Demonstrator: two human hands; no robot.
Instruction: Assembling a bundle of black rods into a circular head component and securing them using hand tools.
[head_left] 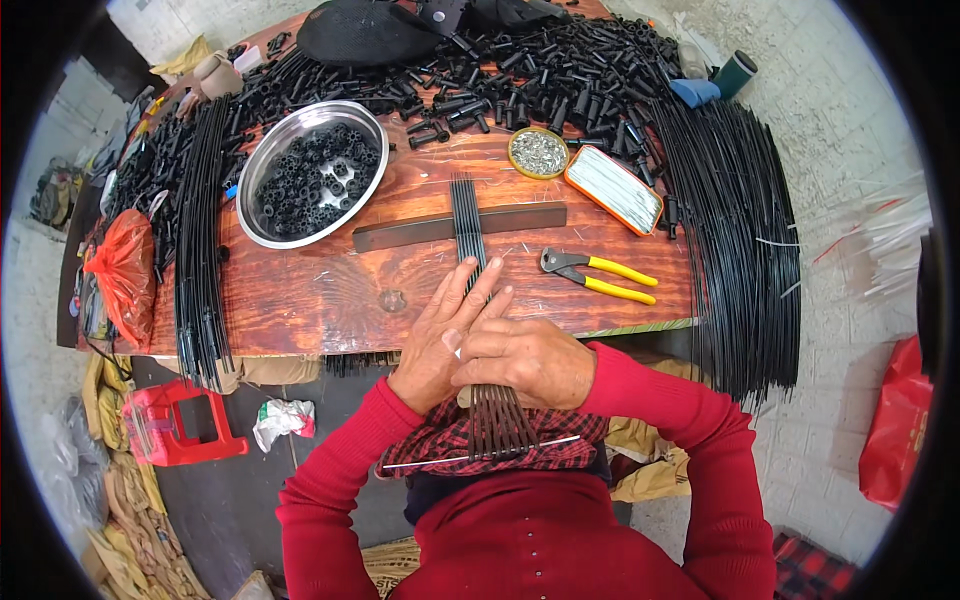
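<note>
A row of thin black rods (467, 215) runs from the table toward my lap, its upper part lying across a flat dark bar (405, 233). My left hand (437, 335) lies over the rods with its fingers stretched out along them. Against it, my right hand (530, 360) has its fingers curled in a pinch over the same rods. What sits between those fingertips is hidden, though a small whitish spot shows there. Below my hands the rods' lower ends fan out above a red plaid cloth. A thin pale rod (425, 462) lies crosswise beneath them.
Yellow-handled end cutters (600, 275) lie right of the rods. A steel bowl (252, 222) of small black rings stands left. Farther back are a round tin (513, 150), an orange-rimmed tray (655, 222) and heaped black parts (470, 108). Long black rods (735, 240) overhang the right edge.
</note>
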